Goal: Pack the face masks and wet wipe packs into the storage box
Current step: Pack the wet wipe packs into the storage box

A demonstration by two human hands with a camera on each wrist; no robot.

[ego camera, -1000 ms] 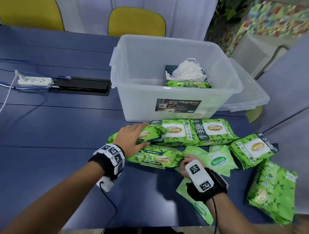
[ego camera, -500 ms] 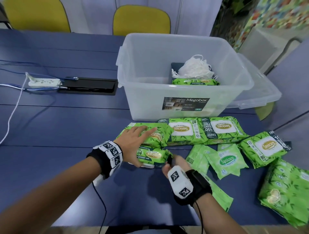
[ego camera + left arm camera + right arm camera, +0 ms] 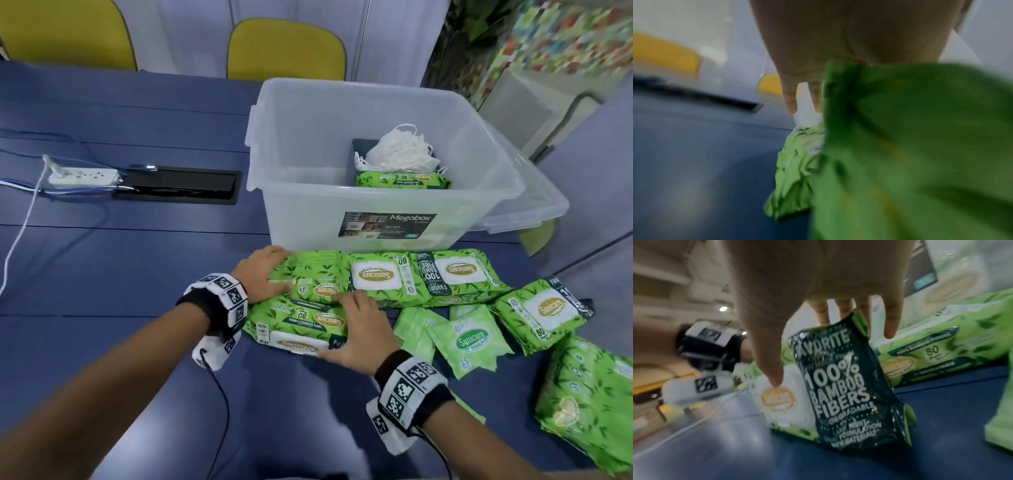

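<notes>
**Q.** Compared with half a second ago, what differs?

**A.** Both hands have shifted: the right hand (image 3: 358, 334) has come from the right end of the near wipe pack (image 3: 301, 327) up onto its top, and the left hand (image 3: 262, 277) has slid to the left end of the far wipe pack (image 3: 310, 279).

**Q.** How do the packs lie relative to the fingers?

**A.** Near wipe pack: long axis left to right, parallel to the table's near edge, dark printed end to the right, directly under the right hand. Thumb on its near face, remaining fingers spread over the top toward the far side; a loose, straddling hold. Far wipe pack: same axis, touching the near one along its far side. Left hand rests flat against its left end, fingers extended, not curled round it.

**Q.** Which hand is nearer the goal?

**A.** Storage box (image 3: 507, 192) stands just beyond both packs, slightly right. Masks (image 3: 397, 150) and one pack already sit at its far right. Judged next: pressing the two packs together end to end and lifting them away from the body, axis unchanged, into the vacant left part.
</notes>
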